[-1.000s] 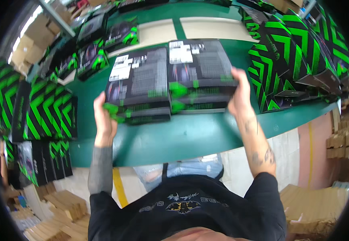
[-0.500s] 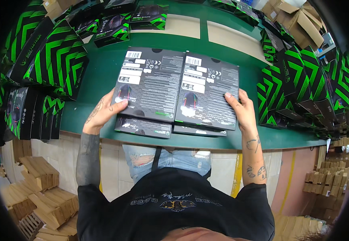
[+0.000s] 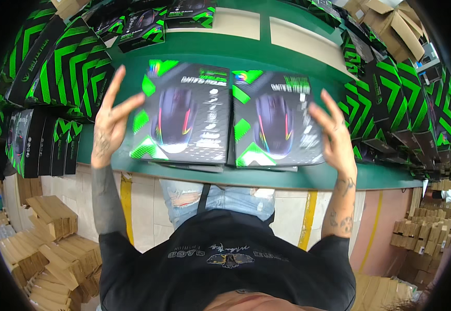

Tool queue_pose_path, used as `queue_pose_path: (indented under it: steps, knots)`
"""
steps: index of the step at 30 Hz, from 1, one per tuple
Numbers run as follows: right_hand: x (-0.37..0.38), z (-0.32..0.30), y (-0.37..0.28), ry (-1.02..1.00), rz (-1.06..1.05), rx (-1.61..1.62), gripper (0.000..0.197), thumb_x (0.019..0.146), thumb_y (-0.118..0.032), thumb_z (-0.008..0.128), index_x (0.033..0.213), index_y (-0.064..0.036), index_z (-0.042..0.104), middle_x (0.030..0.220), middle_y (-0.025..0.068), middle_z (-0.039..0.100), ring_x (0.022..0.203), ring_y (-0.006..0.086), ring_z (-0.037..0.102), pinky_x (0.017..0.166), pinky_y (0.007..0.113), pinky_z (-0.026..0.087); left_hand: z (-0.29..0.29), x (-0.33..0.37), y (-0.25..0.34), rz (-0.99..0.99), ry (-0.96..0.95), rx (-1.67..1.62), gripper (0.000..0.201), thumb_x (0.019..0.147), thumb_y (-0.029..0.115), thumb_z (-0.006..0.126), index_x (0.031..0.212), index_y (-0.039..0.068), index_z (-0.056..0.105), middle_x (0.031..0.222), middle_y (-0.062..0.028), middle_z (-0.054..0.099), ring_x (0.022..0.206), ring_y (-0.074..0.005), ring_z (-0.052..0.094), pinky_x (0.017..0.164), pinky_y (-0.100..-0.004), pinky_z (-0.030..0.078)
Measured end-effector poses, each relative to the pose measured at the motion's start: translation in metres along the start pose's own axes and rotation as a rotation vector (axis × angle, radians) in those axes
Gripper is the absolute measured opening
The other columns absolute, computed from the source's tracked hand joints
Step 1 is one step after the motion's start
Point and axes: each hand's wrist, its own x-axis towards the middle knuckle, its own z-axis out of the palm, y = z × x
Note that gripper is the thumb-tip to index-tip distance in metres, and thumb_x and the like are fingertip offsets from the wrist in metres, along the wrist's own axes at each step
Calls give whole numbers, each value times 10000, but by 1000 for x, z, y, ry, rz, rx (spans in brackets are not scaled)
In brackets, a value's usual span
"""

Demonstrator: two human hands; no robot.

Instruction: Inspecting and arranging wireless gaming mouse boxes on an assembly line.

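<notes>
The left box (image 3: 179,119) and right box (image 3: 275,122) lie side by side over lower boxes (image 3: 210,168) on the worktop (image 3: 225,52). The left hand (image 3: 110,124) and right hand (image 3: 338,140) flank them, spread wide, contact unclear; I'd say a lopsided nudge could skid one askew.

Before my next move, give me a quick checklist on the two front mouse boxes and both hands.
1. Left mouse box picture side up: ok.
2. Right mouse box picture side up: ok.
3. The two side by side: ok.
4. Squarely aligned over the lower boxes: cannot tell, those are mostly hidden.
5. Left hand spread open beside its box: ok; contact cannot be told.
6. Right hand clear of its box: cannot tell, blurred at the right edge.
</notes>
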Motion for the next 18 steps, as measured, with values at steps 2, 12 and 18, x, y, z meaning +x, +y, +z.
queue_pose_path:
  steps: [2,12,18]
  knots:
    - [-30,1,14,-119,276,287,538,792,121,426,1276,-87,536,1349,179,471,1228,353,474,1042,396,360,-8,-29,-7,-246,-74,-179,332,875,76,510,1187,67,624,1445,-187,360,1326,-326,375,1046,-421,353]
    - [-7,76,-40,294,516,1564,826,857,-426,538,1474,-37,151,1493,141,237,1362,251,258,1122,351,166,46,-66,52,-488,18,-602,884,540,451,863,1241,37,521,1428,-281,309,1320,-352,353,1059,-428,312]
    - [-2,48,-21,125,663,1093,632,919,-375,537,1366,38,365,1340,162,465,1243,225,438,1034,310,325,29,-43,62,-524,32,-475,895,514,373,865,1248,7,506,1346,-236,434,1206,-328,496,975,-403,424]
